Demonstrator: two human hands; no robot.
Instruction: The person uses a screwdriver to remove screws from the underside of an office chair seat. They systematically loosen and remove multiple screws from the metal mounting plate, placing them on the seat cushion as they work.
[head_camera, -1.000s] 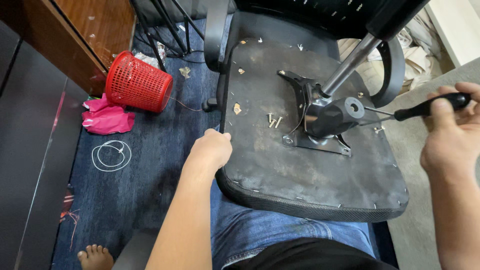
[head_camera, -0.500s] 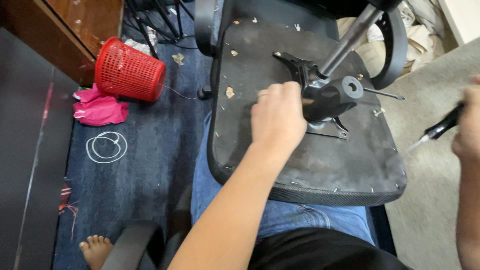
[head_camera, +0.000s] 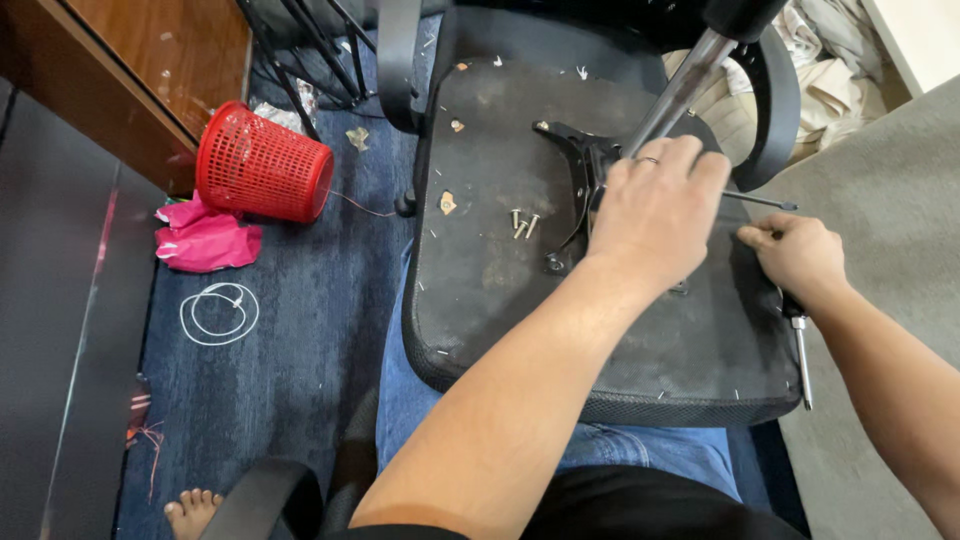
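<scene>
Left hand (head_camera: 655, 215) clamps the chair mechanism (head_camera: 580, 165) on the upturned seat (head_camera: 500, 290); right hand (head_camera: 795, 255) grips a screwdriver (head_camera: 803, 355). Likely unbolting; next needs tip alignment on a screw.

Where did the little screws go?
The loose screws lie on the upturned chair seat, left of the metal bracket and the left hand.

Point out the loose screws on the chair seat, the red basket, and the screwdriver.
loose screws (head_camera: 522, 224), head view, on the middle of the small cluster.
red basket (head_camera: 262, 162), head view, on its mesh side wall.
screwdriver (head_camera: 803, 362), head view, on the metal shaft below the right hand (head_camera: 797, 254).
</scene>
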